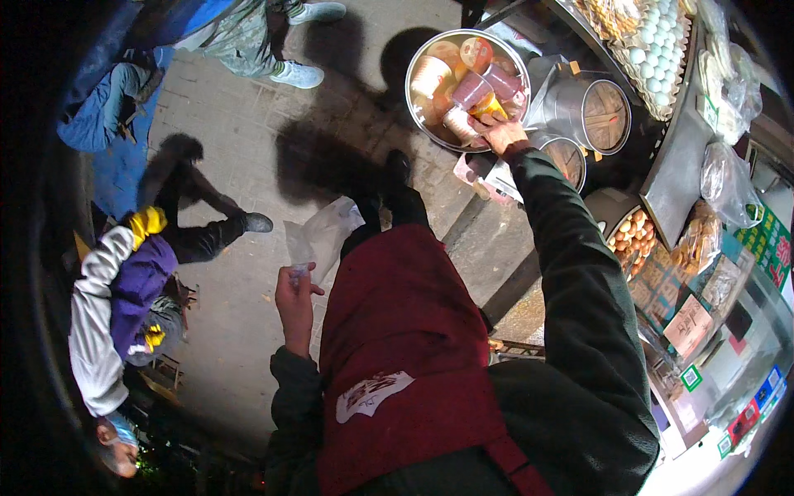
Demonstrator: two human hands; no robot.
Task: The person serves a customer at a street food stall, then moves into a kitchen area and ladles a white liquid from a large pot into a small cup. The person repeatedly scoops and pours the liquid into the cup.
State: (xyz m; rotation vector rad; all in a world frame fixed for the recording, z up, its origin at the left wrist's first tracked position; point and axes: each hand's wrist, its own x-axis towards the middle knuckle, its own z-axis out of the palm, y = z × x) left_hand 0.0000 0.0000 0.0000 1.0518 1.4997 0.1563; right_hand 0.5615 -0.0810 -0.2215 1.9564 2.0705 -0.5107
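A large round metal pot (411,91) holds several sealed drink cups in liquid, among them a dark purple cup (471,89) and a pale ribbed cup (457,124). My right hand (503,134) reaches over the pot's near rim, fingers closed on a yellow-labelled cup (489,107); the hand partly hides it. Lower at the left, my left hand (298,299) pinches a clear plastic bag (318,236), which hangs loosely from the fingers beside my dark red apron (405,306).
Right of the pot stand two lidded metal pots (606,116) and a pot of brown eggs (633,240). Pale eggs (657,54) fill a tray above the metal counter (678,169), near plastic bags (728,182). A person in purple (141,285) sits left; another person's white shoes (298,74) show above.
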